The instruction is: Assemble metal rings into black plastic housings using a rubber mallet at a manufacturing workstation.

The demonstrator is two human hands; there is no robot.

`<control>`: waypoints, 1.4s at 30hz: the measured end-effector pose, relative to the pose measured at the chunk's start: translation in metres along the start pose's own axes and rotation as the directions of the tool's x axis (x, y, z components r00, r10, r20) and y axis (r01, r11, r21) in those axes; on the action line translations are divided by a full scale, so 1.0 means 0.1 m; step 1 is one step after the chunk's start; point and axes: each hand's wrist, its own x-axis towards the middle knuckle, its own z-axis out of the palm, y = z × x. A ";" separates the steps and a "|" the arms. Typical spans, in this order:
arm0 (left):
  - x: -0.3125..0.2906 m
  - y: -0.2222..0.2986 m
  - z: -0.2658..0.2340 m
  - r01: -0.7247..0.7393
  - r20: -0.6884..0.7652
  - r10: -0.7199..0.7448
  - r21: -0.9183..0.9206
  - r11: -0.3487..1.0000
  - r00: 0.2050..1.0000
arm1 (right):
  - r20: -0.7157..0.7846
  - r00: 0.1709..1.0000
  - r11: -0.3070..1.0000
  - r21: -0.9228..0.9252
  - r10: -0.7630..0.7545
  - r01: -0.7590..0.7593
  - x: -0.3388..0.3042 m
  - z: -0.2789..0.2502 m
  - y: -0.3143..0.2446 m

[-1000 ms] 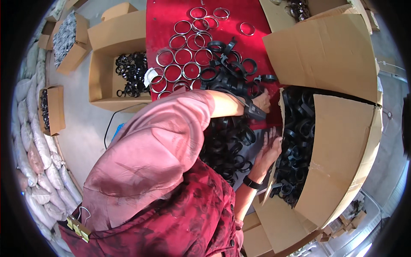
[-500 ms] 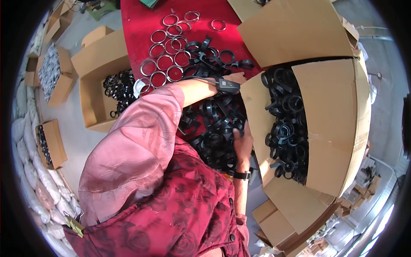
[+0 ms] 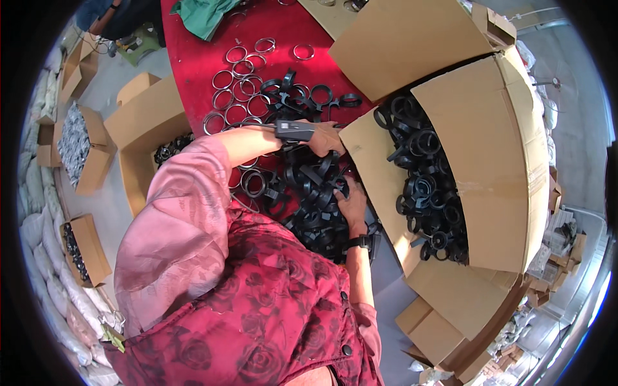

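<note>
My left hand (image 3: 326, 139) reaches across from the left with a black device strapped at its wrist. Its fingers curl down over the far side of a pile of black plastic rings (image 3: 315, 225); what they hold, if anything, is hidden. Just nearer, my right hand (image 3: 351, 203) wears a dark wristband and closes thumb and fingers on a black plastic ring (image 3: 341, 185) at the pile's right edge. Beyond the left hand lie more black ring pieces (image 3: 322, 95), some with a short tab, beside thin metal rings (image 3: 233, 116) spread over the red tabletop (image 3: 193, 61).
A large open cardboard box (image 3: 479, 122) of black rings stands close on the right, its flap beside both hands. Another carton (image 3: 138, 125) with small dark parts is at the left. Green cloth (image 3: 203, 16) lies at the table's far edge. Part of another person (image 3: 106, 16) shows at the upper left.
My left hand has drawn back left and nearer, its fingers now bent toward the pile. My right hand has moved up and left from the pile's edge onto a black ring. The view has shifted.
</note>
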 end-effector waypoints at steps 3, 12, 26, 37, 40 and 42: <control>-0.15 0.03 0.07 0.022 -0.056 -0.021 0.033 0.999 0.998 | 0.058 0.997 0.997 0.056 0.046 -0.049 -0.10 -0.16 -0.33; -0.49 0.15 -0.07 0.008 -0.275 -0.035 -0.096 0.995 0.961 | -0.043 0.999 1.000 0.022 0.001 0.000 -0.78 -0.10 -0.49; -0.40 0.30 0.18 0.317 -0.509 -0.272 0.001 0.949 0.817 | -0.107 0.989 0.982 -0.148 0.101 -0.116 -0.16 0.00 -0.05; 0.33 0.80 0.17 0.144 -0.027 -0.142 0.210 0.967 0.990 | -0.311 0.934 0.972 0.210 0.173 -0.110 -0.43 -0.11 -0.08; 0.47 0.96 0.27 0.147 -0.154 -0.113 0.235 0.961 0.982 | -0.480 0.800 0.927 0.282 0.361 -0.249 -0.89 -0.53 -0.16; 0.62 1.13 0.40 0.297 -0.315 -0.251 0.107 0.949 0.915 | -0.554 0.705 0.895 0.220 0.443 -0.389 -1.23 -0.55 0.16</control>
